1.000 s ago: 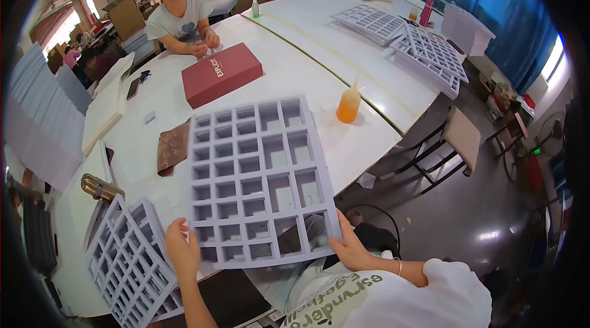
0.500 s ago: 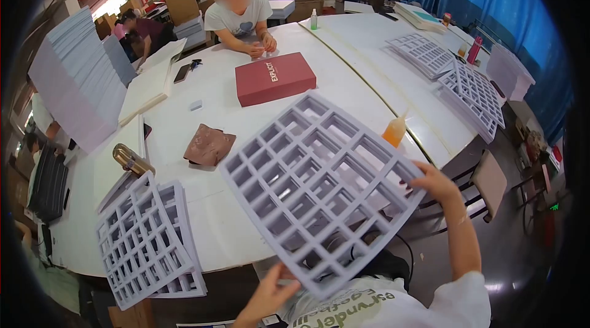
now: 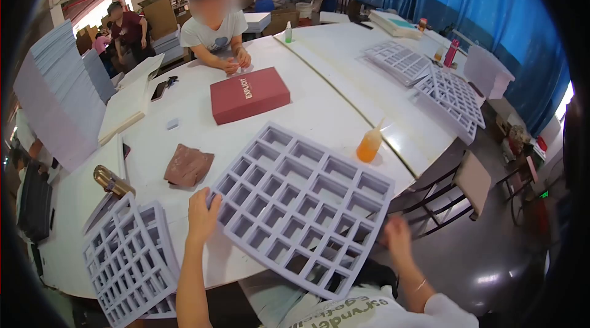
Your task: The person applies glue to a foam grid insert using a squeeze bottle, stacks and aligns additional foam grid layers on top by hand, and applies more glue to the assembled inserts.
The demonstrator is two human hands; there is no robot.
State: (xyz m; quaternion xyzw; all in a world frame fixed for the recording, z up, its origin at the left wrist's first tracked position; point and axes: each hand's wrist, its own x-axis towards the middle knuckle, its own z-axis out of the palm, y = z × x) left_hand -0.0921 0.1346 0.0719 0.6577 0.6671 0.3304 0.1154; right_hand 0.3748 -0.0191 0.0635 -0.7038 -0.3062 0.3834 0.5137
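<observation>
A light grey grid tray (image 3: 276, 263) with many rectangular cells, foam-like in look, is tilted over the near table edge in front of my body. My left hand (image 3: 203, 214) grips its left edge, fingers closed on the rim. At the tray's right side is my right hand (image 3: 396, 236), smeared by motion; whether it touches the rim I cannot tell. Beyond the tray's left corner lies a crumpled brown sheet (image 3: 189, 166). An orange squeeze bottle (image 3: 369, 145) with a thin nozzle stands just past the far right edge.
More grid trays lie at the left (image 3: 167, 236) and on the far right table (image 3: 399, 61). A red box (image 3: 251, 96) sits before a person (image 3: 212, 36) across the table. Nearby are a gold flask (image 3: 109, 179), a phone (image 3: 159, 90) and a chair (image 3: 472, 183).
The tray has turned and tipped flatter. My left hand has moved from its near corner up to the left edge; my right hand has shifted down along the right side. The view has also shifted.
</observation>
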